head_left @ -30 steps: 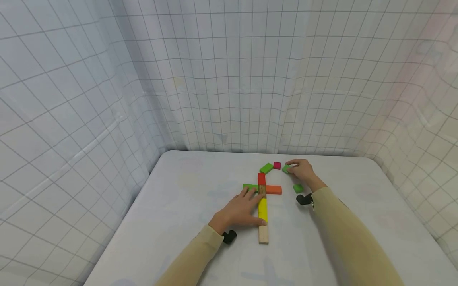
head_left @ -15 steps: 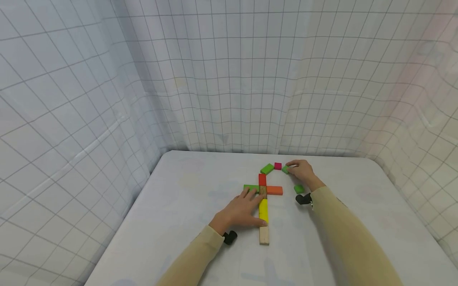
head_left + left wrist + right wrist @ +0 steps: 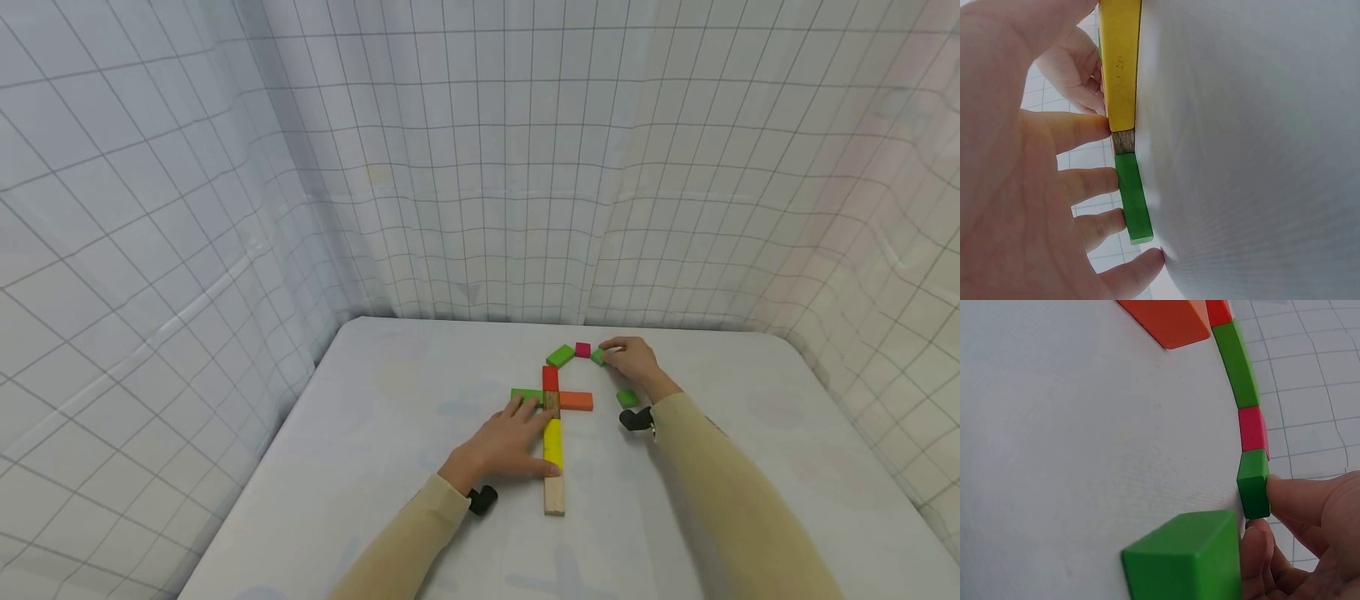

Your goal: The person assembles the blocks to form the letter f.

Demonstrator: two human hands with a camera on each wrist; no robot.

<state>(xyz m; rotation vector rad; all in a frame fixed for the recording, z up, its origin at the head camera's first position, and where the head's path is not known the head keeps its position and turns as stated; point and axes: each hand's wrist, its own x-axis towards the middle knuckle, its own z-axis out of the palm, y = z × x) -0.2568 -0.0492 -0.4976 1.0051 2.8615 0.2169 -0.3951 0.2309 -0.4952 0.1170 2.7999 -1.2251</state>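
Note:
My left hand (image 3: 506,442) lies spread over a line of wooden blocks. Its fingertips touch the green block (image 3: 1133,200) and the small brown block (image 3: 1124,142). The thumb rests by the near end of the yellow block (image 3: 552,442). At the back, my right hand (image 3: 633,362) pinches a small green block (image 3: 1254,481) between thumb and fingers. That block meets the end of a pink block (image 3: 1252,428). Beyond it come a longer green block (image 3: 560,356) and a red block (image 3: 551,377), all in a curve.
An orange block (image 3: 576,401) extends right from the line, and a plain wood block (image 3: 554,496) forms its near end. Another green block (image 3: 627,398) lies apart below my right hand. White grid curtains (image 3: 465,167) hang around the white table (image 3: 390,400).
The small green block in my right hand has shifted slightly left, narrowing the gap to the pink block. My left hand has stayed in place.

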